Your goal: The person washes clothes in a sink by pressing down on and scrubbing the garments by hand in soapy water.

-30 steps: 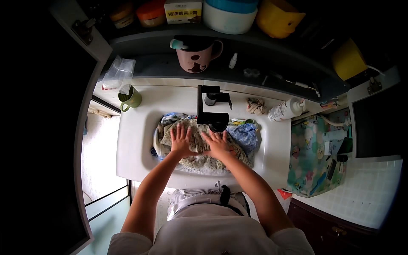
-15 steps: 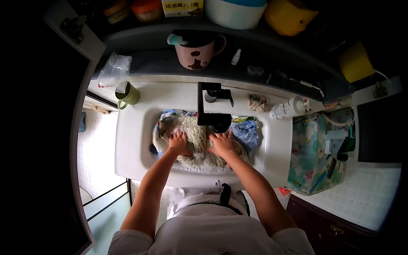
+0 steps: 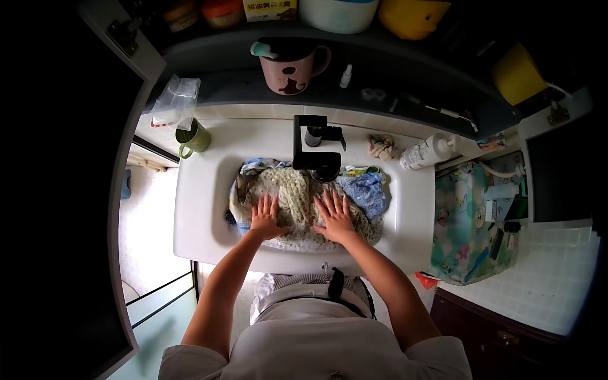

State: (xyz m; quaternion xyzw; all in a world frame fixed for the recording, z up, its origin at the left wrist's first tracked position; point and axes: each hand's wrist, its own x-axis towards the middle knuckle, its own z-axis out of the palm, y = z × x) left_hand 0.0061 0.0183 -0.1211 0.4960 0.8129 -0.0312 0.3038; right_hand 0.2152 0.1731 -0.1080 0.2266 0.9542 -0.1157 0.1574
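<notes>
Wet laundry fills the white sink (image 3: 405, 209), with suds along its near side. On top lies a cream-green patterned cloth (image 3: 290, 193). My left hand (image 3: 266, 218) rests flat on its left part with fingers spread. My right hand (image 3: 334, 218) lies open on the right part, fingers apart and pointing away from me. A blue cloth (image 3: 366, 194) bunches up at the right end of the basin, and a blue-and-white cloth (image 3: 256, 166) shows at the back left. The black faucet (image 3: 316, 159) reaches over the laundry just beyond my hands.
A green mug (image 3: 194, 137) stands on the sink's back left corner. At the back right are a crumpled cloth (image 3: 381, 147) and a white pump bottle (image 3: 425, 152). A pink mug (image 3: 288, 73) sits on the dark shelf behind. A patterned cover (image 3: 459, 221) lies to the right.
Both hands have flattened and spread their fingers on the cloth, where before they were more bent and sunk in. The view has shifted slightly.
</notes>
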